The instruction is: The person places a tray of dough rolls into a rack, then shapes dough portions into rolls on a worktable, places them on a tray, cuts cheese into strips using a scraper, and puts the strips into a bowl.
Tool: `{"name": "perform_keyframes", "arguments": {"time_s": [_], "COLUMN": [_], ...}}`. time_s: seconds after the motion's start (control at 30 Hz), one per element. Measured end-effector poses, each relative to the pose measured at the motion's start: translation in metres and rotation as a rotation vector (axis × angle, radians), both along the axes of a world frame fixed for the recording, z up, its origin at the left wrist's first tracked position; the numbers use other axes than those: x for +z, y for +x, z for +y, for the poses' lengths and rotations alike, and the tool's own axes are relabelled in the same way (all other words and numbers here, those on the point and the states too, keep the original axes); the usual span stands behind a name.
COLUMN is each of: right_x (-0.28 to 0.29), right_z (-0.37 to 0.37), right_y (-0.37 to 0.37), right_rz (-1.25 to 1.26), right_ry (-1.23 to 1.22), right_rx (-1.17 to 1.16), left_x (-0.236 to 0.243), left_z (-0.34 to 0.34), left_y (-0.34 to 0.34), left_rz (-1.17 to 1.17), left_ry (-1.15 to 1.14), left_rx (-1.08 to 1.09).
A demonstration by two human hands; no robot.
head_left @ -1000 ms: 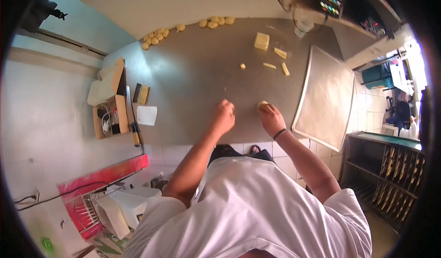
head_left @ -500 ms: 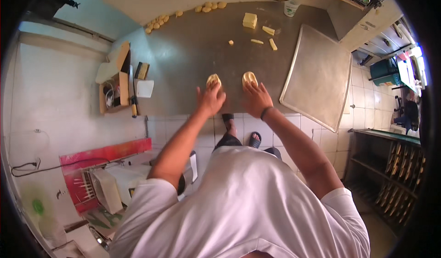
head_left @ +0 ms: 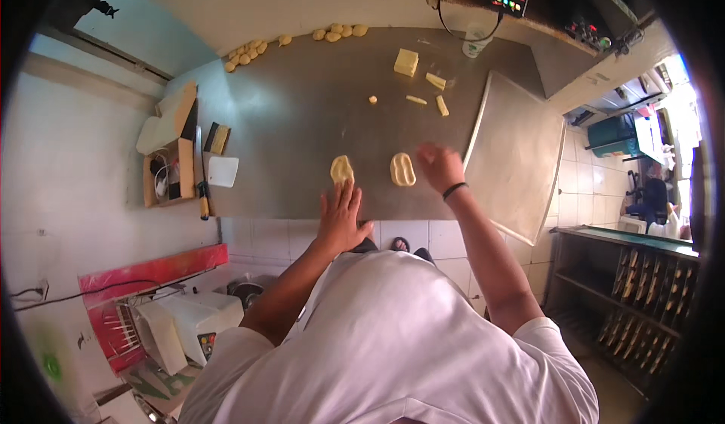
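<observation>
Two flattened oval pieces of dough lie side by side on the metal table (head_left: 294, 122). On the left dough piece (head_left: 342, 169), the fingertips of my left hand (head_left: 342, 220) rest at the near edge, stretched out and spread. The right dough piece (head_left: 403, 170) has finger-pressed grooves and nothing touches it. Just to its right is my right hand (head_left: 440, 167), with a dark band at the wrist; motion blurs its fingers. Farther back sit a pale yellow block (head_left: 406, 62), several cut sticks, one a yellow stick (head_left: 442, 106), and a small pale lump (head_left: 372, 100).
Small dough balls (head_left: 334, 34) line the back edge. A metal tray (head_left: 521, 152) covers the table's right end. At the left are a cardboard box (head_left: 181, 171), a long knife (head_left: 201, 178) and a white flat piece (head_left: 223, 172). A cup (head_left: 474, 43) stands behind; a rack (head_left: 642, 273) stands lower right.
My right hand has lifted off the right dough piece and moved right. My left hand has drawn back toward the near edge of its piece. The view has shifted, and a lit phone screen now shows.
</observation>
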State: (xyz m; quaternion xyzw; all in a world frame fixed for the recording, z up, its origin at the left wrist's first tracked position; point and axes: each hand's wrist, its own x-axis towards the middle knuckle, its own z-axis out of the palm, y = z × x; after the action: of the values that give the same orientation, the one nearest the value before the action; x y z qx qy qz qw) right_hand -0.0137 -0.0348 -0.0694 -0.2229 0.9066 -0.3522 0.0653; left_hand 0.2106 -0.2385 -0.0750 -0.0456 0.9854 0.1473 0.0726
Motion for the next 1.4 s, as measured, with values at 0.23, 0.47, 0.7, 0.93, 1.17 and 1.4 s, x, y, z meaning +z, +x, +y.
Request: {"name": "perform_keyframes", "arguments": {"time_s": [0.23,0.47,0.7,0.93,1.17,1.4], "right_x": [-0.041,-0.049,-0.017,-0.005,-0.023,-0.018], "right_z": [0.0,-0.011,-0.045,-0.077,-0.068,-0.039], "right_y": [-0.127,-0.138,-0.073,-0.04,-0.039,-0.052], "right_rz": [0.211,0.038,-0.968,-1.042,-0.911,-0.928], "right_ry": [0.204,0.307,-0.958,-0.911,-0.698,-0.852], "right_rx": [-0.275,-0.405,-0.514,-0.432,-0.413,-0.519], "left_x": [0.032,0.024,0.001,-0.019,-0.014,-0.01], "left_z": [-0.037,-0.071,-0.061,-0.069,-0.064,-0.041], "left_y": [-0.031,-0.102,-0.222,-0.246,-0.248,-0.267], "left_rz": [0.058,0.041,-0.331,-0.335,-0.419,-0.232], "left_ry": [0.255,0.706,1.625,1.744,1.643,1.523], "left_rx": [0.008,0.029,0.391,0.327,0.344,0.304]}}
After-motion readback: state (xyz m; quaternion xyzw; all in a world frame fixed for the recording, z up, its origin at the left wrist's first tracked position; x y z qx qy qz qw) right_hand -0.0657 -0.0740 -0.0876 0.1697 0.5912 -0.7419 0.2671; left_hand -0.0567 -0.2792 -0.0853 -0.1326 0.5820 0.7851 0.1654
